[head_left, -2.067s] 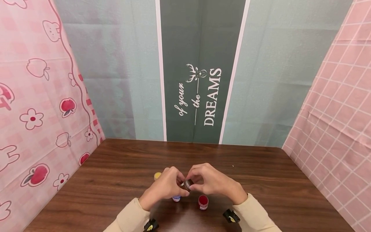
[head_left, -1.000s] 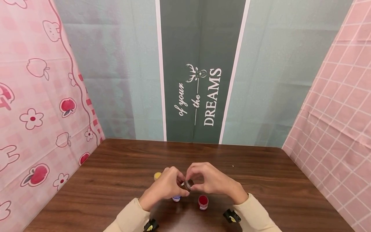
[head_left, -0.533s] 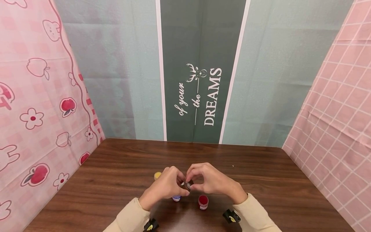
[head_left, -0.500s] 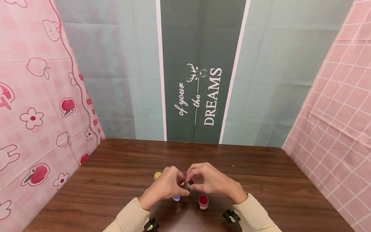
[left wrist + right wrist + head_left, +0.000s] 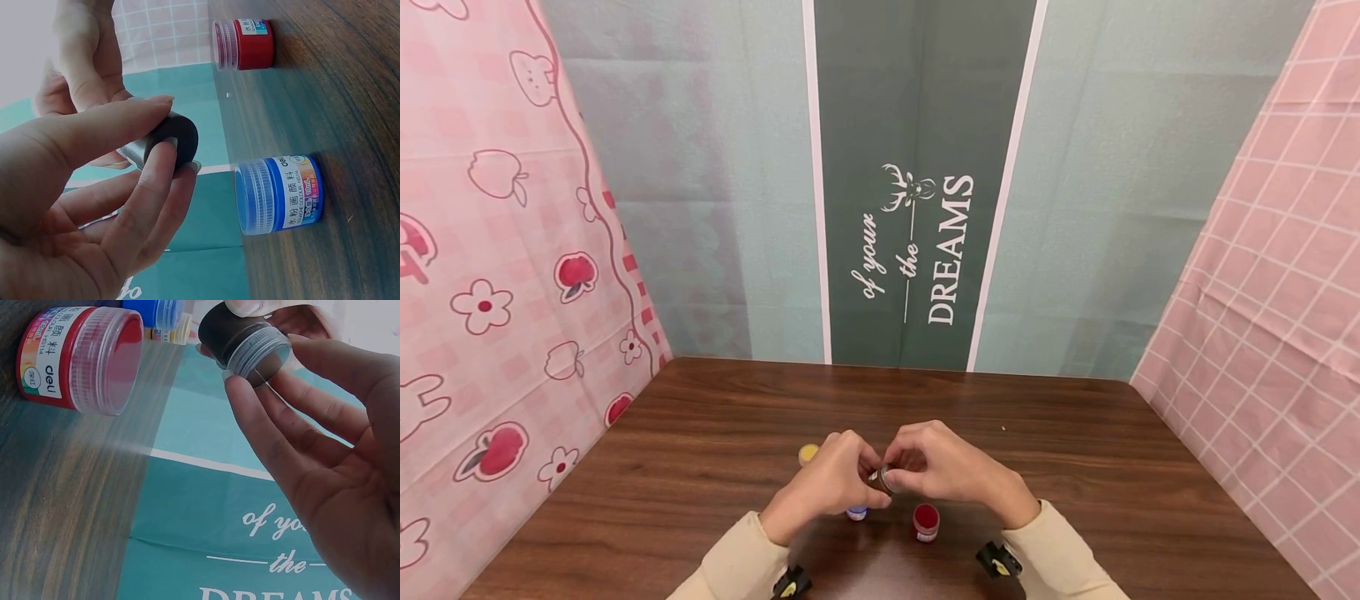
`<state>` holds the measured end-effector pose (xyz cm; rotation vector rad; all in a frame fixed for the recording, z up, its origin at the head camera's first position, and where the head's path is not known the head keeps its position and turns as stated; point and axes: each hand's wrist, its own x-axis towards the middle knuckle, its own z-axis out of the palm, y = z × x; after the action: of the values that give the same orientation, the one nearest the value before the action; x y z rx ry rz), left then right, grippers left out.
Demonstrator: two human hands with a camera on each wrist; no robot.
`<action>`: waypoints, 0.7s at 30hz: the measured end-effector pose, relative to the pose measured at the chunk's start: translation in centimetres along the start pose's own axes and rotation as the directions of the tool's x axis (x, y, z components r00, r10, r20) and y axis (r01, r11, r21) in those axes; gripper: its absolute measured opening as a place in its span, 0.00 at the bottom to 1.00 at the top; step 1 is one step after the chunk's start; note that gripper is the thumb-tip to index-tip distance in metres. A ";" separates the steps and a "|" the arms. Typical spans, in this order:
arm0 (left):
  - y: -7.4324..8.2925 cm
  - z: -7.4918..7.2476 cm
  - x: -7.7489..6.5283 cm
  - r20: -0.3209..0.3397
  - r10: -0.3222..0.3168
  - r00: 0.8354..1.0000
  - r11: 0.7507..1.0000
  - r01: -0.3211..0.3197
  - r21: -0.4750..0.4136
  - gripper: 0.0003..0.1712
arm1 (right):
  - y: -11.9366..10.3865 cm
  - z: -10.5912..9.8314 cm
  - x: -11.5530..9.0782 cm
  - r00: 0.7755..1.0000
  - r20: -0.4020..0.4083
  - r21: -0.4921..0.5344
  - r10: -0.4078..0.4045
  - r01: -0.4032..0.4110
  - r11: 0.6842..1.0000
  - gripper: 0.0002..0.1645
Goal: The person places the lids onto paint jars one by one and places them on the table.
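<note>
My left hand (image 5: pixel 827 482) grips a small black paint jar (image 5: pixel 181 134) by its base, thumb on one side and fingers on the other. The jar lies tilted on its side above the table, its clear ribbed lid (image 5: pixel 257 353) facing right. Thumb and fingers of my right hand (image 5: pixel 947 467) pinch that lid, which sits on the jar's mouth. A red paint jar (image 5: pixel 926 523) stands below the right hand, its label showing in the right wrist view. Beside the left hand's underside is a blue paint jar (image 5: pixel 297 192), mostly covered in the head view.
A yellow paint jar (image 5: pixel 808 454) stands behind the left hand, partly hidden by it. All of these jars are on a dark wooden table (image 5: pixel 715 417). Printed cloths hang behind it and at both sides, one reading DREAMS (image 5: pixel 951 250).
My right thumb and fingers have shifted round the lid, the thumb now covering more of it. My left hand holds the black paint jar in the same place, and the other jars have not moved.
</note>
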<state>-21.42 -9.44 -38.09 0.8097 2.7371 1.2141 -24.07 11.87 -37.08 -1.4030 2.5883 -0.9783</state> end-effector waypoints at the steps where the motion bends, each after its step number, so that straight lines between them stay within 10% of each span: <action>1: 0.0 0.0 0.0 0.001 -0.002 1.000 1.000 0.002 -0.001 0.09 | 0.0 0.0 0.0 1.000 0.000 -0.003 0.008 -0.008 1.000 0.04; 21: 0.1 -0.2 0.1 -0.015 -0.010 1.000 1.000 0.010 -0.006 0.10 | 0.3 0.0 0.0 0.995 -0.031 0.089 -0.090 0.092 0.992 0.11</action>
<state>-21.47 -9.49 -37.81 0.7894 2.7448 1.2302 -24.33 11.97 -37.20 -1.5065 2.4835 -1.1191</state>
